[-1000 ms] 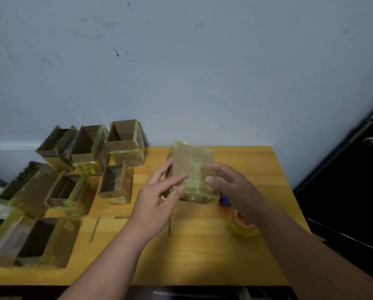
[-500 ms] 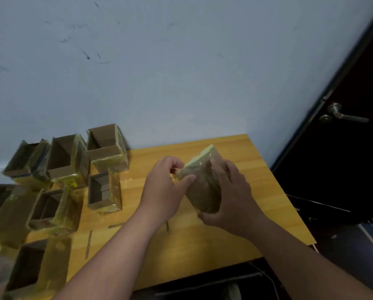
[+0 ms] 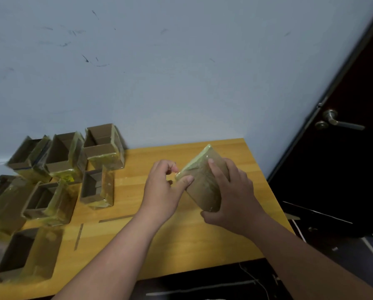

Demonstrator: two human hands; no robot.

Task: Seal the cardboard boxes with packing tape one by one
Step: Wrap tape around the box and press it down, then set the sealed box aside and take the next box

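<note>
A small cardboard box [image 3: 205, 182] wrapped in glossy yellowish tape is tilted on one corner above the wooden table [image 3: 181, 241]. My right hand [image 3: 233, 195] grips it from the right, fingers across its top face and thumb under it. My left hand [image 3: 161, 189] has its thumb pressed on the box's left corner, with the other fingers curled beside it. The tape roll is not in view.
Several open, tape-covered cardboard boxes [image 3: 103, 148] stand in a cluster on the table's left side. Two thin strips [image 3: 116, 218] lie on the wood near them. A dark door with a metal handle [image 3: 337, 122] is at the right, past the table's edge.
The box has been lifted off the table and tipped onto a corner between both hands. The view has swung to the right, and the tape roll seen earlier is hidden now.
</note>
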